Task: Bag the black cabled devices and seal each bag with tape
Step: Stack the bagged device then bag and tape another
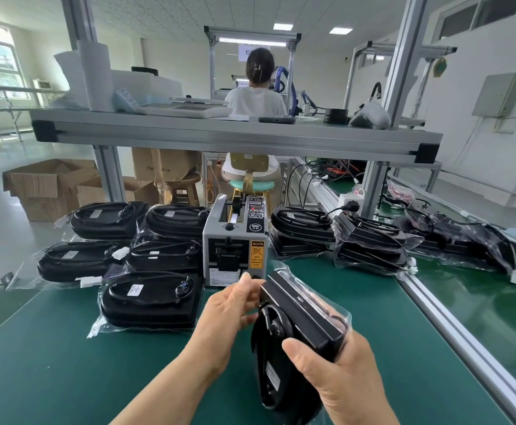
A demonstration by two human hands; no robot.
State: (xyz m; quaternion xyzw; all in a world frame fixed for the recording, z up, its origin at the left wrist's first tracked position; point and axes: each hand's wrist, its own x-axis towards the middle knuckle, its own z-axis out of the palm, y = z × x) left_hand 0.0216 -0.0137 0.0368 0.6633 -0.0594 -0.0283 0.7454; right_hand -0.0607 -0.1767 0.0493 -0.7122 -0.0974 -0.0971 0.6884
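Observation:
I hold a black cabled device (299,326) inside a clear plastic bag, tilted on edge above the green mat. My right hand (339,378) grips its near lower end, thumb across the black body. My left hand (235,305) pinches the bag at the device's far upper corner, right in front of the grey tape dispenser (235,243). Several bagged devices lie in rows left of the dispenser, the nearest one (151,299) close to my left hand. More bagged devices (370,240) are piled to the dispenser's right.
The green mat (66,378) covers the bench. An aluminium rail (452,329) bounds it on the right, with a cable pile (477,240) beyond. A metal shelf (235,133) spans overhead. A person sits with their back to me behind the bench. Cardboard boxes (48,185) stand on the floor at left.

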